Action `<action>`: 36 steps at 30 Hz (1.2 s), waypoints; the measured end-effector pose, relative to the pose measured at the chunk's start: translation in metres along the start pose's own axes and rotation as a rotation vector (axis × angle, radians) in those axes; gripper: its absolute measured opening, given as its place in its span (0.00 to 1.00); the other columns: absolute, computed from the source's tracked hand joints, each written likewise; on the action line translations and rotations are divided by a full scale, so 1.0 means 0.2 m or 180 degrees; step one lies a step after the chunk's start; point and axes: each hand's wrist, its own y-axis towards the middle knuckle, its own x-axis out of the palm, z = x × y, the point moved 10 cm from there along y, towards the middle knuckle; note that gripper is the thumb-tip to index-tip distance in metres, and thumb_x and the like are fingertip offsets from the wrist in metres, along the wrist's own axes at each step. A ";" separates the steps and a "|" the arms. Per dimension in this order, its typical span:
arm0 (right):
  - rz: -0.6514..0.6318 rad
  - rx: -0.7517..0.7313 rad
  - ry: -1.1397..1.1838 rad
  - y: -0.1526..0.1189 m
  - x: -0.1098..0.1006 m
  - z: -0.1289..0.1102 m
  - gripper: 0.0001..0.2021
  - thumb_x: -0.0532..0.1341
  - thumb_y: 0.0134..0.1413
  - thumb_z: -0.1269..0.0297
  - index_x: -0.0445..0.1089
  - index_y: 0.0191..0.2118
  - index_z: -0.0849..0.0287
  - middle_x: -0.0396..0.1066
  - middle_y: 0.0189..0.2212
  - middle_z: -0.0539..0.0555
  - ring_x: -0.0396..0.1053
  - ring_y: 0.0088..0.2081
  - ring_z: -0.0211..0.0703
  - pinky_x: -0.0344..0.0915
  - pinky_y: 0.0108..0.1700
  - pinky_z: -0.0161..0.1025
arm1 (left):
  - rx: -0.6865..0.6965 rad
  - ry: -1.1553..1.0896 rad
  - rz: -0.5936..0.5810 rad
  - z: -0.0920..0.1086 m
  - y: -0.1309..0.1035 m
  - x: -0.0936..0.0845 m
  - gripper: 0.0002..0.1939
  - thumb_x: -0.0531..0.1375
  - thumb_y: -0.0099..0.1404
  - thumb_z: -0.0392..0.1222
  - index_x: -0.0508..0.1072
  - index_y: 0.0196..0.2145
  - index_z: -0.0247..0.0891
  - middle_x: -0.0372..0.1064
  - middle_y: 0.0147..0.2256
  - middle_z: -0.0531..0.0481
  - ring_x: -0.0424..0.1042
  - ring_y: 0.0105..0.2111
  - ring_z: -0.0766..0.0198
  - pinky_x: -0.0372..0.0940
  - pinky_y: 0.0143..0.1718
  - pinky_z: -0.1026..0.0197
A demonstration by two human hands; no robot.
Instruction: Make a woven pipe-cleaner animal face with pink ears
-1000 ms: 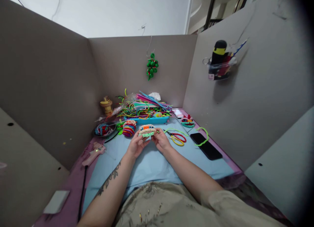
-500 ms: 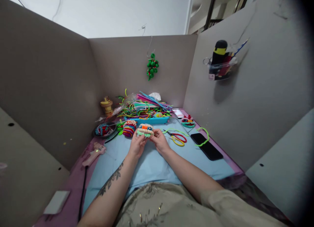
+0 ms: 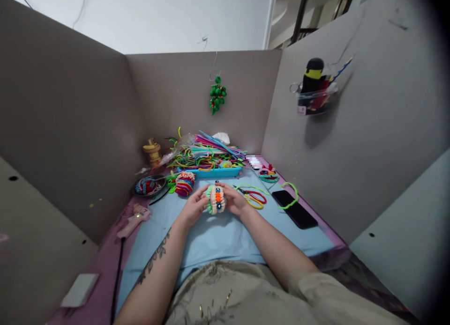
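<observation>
Between my two hands is a small figure made of fuzzy pipe cleaners (image 3: 215, 200), cream, mint green and orange with blue eye-like dots. It is turned on its side, the green part to the left. My left hand (image 3: 192, 205) has its fingers closed on the green side. My right hand (image 3: 236, 201) grips the cream side, some of its fingers hidden behind the figure. Scissors with red and yellow handles (image 3: 256, 198) lie just right of my right hand. A striped multicoloured fuzzy piece (image 3: 184, 183) rests left of the figure.
A blue tray (image 3: 214, 173) heaped with pipe cleaners (image 3: 207, 151) stands at the back. To the left are a glue gun (image 3: 134, 221) and a dark bowl (image 3: 138, 192). A black phone (image 3: 295, 210) under a green pipe cleaner (image 3: 296, 194) lies right. Grey panels (image 3: 197, 91) surround the table.
My hands have turned the figure from level to on its side and brought it slightly lower and closer. The view has shifted a little; other things stay put.
</observation>
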 end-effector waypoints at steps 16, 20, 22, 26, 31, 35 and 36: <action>-0.0752 -0.0134 -0.0413 -0.04 0.12 -0.04 0.31 0.70 0.36 0.68 0.59 0.49 0.55 0.68 0.41 0.54 0.68 0.38 0.41 0.65 0.37 0.36 | -0.0058 0.0134 -0.0106 -0.02 0.00 -0.04 0.32 0.68 0.48 0.38 0.64 0.50 0.37 0.72 0.36 0.44 0.73 0.32 0.60 0.65 0.33 0.61; -0.0629 -0.0189 -0.0311 -0.04 0.11 -0.06 0.31 0.69 0.36 0.68 0.59 0.49 0.55 0.69 0.38 0.53 0.69 0.36 0.40 0.65 0.36 0.36 | -0.0027 0.0066 -0.0081 -0.02 0.01 -0.04 0.28 0.67 0.50 0.40 0.66 0.48 0.36 0.72 0.39 0.43 0.73 0.33 0.61 0.66 0.34 0.61; -0.0539 -0.0243 -0.0157 -0.04 0.10 -0.07 0.29 0.69 0.36 0.67 0.60 0.48 0.54 0.69 0.37 0.51 0.69 0.35 0.40 0.65 0.36 0.36 | -0.0036 -0.0015 -0.0115 -0.02 0.01 -0.03 0.23 0.65 0.52 0.41 0.68 0.46 0.36 0.72 0.40 0.42 0.73 0.35 0.61 0.66 0.36 0.61; -0.0482 -0.0390 0.0097 -0.04 0.08 -0.10 0.27 0.68 0.37 0.66 0.60 0.47 0.53 0.69 0.37 0.49 0.69 0.34 0.39 0.64 0.36 0.35 | -0.0144 -0.0039 -0.0313 -0.03 -0.01 0.02 0.19 0.64 0.54 0.40 0.72 0.44 0.34 0.72 0.41 0.40 0.72 0.39 0.59 0.64 0.41 0.60; -0.0410 -0.0353 0.0265 -0.03 0.06 -0.10 0.27 0.68 0.36 0.66 0.61 0.47 0.54 0.69 0.37 0.49 0.68 0.33 0.39 0.65 0.35 0.36 | -0.0047 0.0141 -0.0430 -0.04 -0.01 0.06 0.19 0.66 0.51 0.38 0.73 0.43 0.34 0.73 0.41 0.40 0.72 0.39 0.56 0.61 0.45 0.55; -0.0453 -0.0328 0.0288 -0.03 0.06 -0.08 0.27 0.68 0.38 0.66 0.60 0.48 0.54 0.69 0.37 0.50 0.69 0.33 0.39 0.65 0.35 0.36 | 0.0028 0.0261 -0.0378 -0.04 0.00 0.06 0.19 0.66 0.51 0.37 0.73 0.42 0.34 0.73 0.39 0.42 0.72 0.37 0.58 0.62 0.43 0.57; -0.0488 -0.0349 0.0259 -0.03 0.07 -0.08 0.27 0.67 0.39 0.66 0.59 0.48 0.54 0.69 0.37 0.50 0.69 0.33 0.38 0.65 0.35 0.36 | 0.0034 0.0277 -0.0362 -0.04 0.00 0.06 0.19 0.66 0.50 0.37 0.73 0.42 0.34 0.73 0.39 0.43 0.72 0.37 0.58 0.62 0.42 0.58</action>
